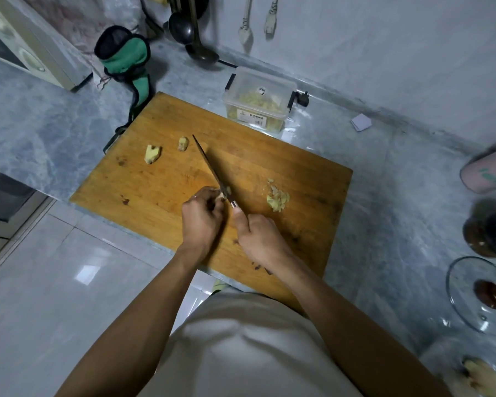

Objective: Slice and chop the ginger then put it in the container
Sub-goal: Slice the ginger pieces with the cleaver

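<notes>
Two hands work over a wooden cutting board (269, 156). Head view: left hand (201, 217) pinches a small ginger piece (220, 194) against the board; right hand (258, 234) grips the knife (211, 169), blade touching that piece. Sliced ginger (277, 199) lies to the right, two ginger chunks (153, 153) at far left. Lidded container (259, 100) stands beyond the board.

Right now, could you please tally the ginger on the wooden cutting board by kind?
Whole pale-yellow ginger chunks lying loose: 2
Ginger piece held under the left hand, at the dark knife: 1
Piles of sliced ginger: 1
Total: 4
</notes>
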A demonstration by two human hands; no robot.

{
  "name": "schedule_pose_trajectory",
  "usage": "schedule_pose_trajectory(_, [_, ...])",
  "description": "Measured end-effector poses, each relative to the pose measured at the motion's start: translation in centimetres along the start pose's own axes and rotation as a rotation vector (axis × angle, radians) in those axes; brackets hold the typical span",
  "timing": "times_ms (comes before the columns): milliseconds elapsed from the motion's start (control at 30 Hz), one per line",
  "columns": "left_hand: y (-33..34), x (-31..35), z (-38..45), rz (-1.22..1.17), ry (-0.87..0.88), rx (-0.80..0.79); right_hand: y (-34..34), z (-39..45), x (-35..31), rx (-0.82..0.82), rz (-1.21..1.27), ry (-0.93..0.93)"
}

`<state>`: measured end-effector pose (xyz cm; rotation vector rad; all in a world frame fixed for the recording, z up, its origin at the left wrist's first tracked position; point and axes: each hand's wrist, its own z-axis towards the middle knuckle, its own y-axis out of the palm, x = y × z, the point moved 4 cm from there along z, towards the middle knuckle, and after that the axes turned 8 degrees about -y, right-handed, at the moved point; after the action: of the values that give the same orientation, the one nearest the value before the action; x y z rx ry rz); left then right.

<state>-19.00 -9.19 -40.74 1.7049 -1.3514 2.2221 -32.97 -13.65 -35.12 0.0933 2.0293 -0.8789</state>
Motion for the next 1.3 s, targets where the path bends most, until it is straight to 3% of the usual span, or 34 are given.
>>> schedule_pose_trajectory(333, [-0.7,-0.4,0.1,-0.147,-0.136,-0.014,-2.1,-2.5,2.2,0.102,0.109,0.071])
schedule_pose_trajectory(667, [0.6,1.1,-0.6,-0.005,0.040,0.025,-2.4,-3.0,0.7,0.050,0.100,0.030])
schedule_pose_trajectory(1033, [0.8,1.4,-0.7,0.079,0.064,0.025,-1.9,-2.9,0.9,0.006,0.208,0.066])
schedule_pose_trajectory(1300, [1.1,0.9,-0.6,0.115,0.070,0.009,-0.8,-1.3,0.6,-0.002,0.148,0.083])
